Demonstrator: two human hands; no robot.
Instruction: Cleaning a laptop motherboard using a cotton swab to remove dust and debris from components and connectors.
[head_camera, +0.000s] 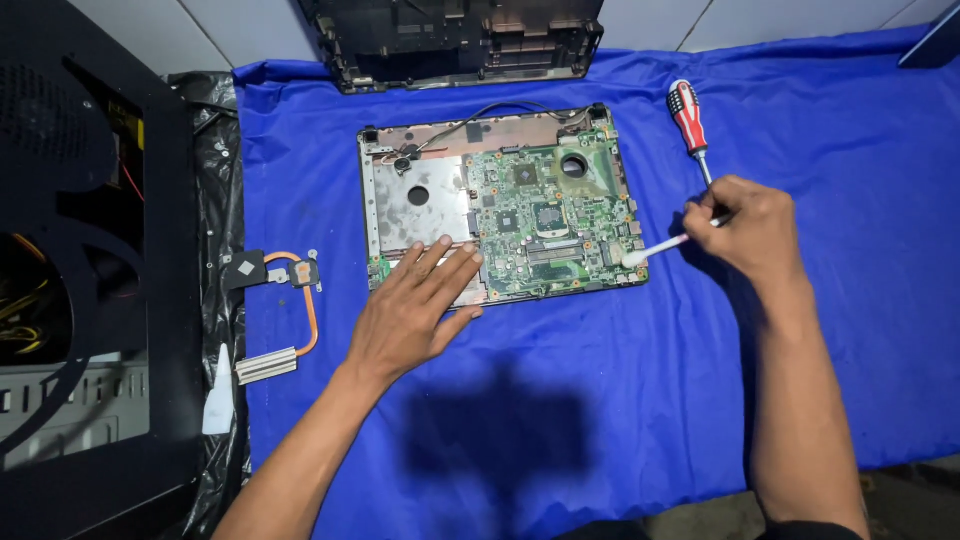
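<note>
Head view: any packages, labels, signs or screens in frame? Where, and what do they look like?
No packages, signs or screens show.
Yellow label: on the black computer case at far left, small, rectangular; print too small to tell.
Nearest look-alike: dark open laptop shell at the top edge of the blue cloth, no panel visible.
Hands: left hand flat on the green circuit board; right hand holds a white swab to the board's right edge.

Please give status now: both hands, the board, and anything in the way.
Left hand flat on laptop base. Right hand holds cotton swab, tip at green board's right edge. Screwdriver lies beside, apart.
</note>
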